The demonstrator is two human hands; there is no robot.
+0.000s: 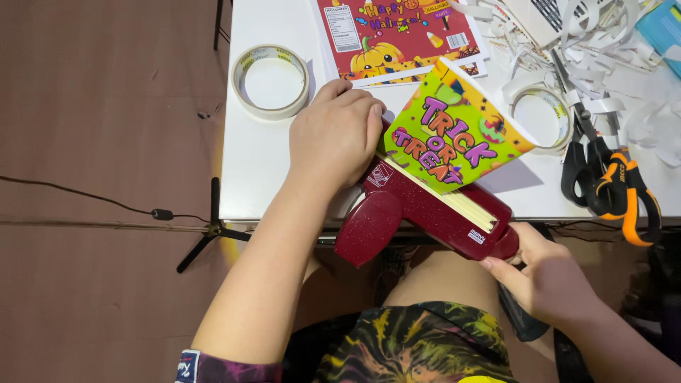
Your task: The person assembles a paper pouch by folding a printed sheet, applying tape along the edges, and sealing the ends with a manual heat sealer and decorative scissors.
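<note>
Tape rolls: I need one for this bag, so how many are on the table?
2: one tape roll left of the left hand, another partly behind the green paper bag. Scraps may hide more.

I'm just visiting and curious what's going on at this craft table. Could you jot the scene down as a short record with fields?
Left hand: left hand pressing down on the dark red paper punch
Right hand: right hand gripping the punch's end at the table edge
In the punch: green printed paper piece, one edge in the slot
Table: white table
Nearby: two tape rolls; scissors; orange printed sheet; paper scraps
</note>
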